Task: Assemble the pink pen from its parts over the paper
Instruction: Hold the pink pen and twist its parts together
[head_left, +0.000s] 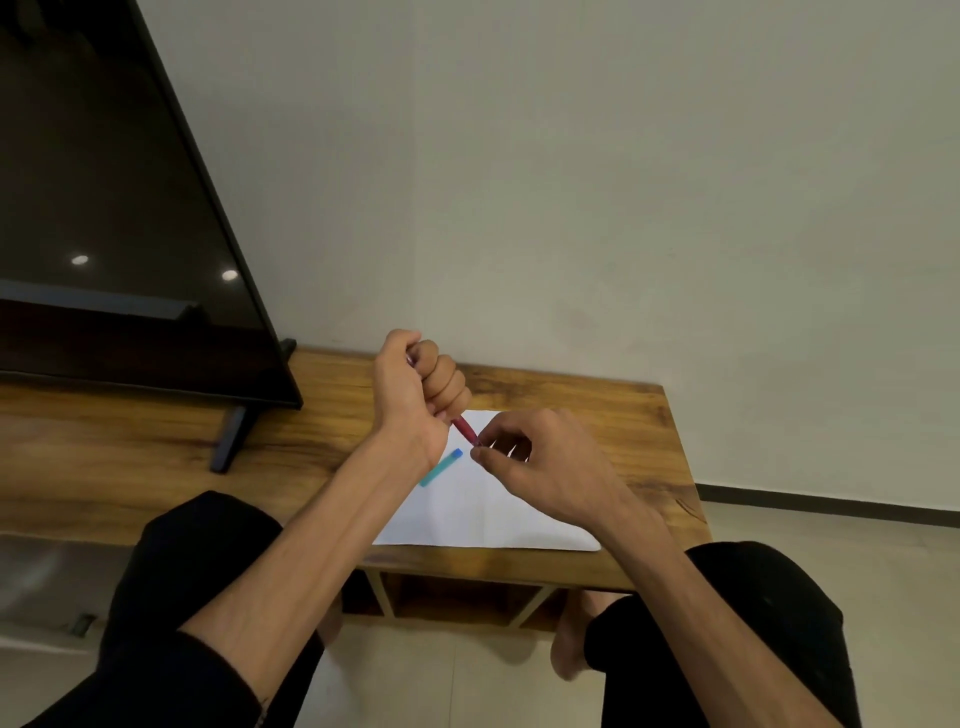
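Pink pen (466, 429) held raised over the paper (483, 506), barrel slanting down out of the fist. Left hand (415, 387) wrapped round upper barrel, fingers curled tight. Right hand (535, 462) pinching at lower tip, thumb and forefinger closed there; too small to tell whether a separate part sits between them. Judged mid-assembly: barrel in hand, tip end being fitted or tightened. Teal part (440, 467), apparently a cap, lying loose on paper, just beside left wrist, not yet fitted. Paper flat on wooden table (623, 415). Television (119, 208) standing at table's left.
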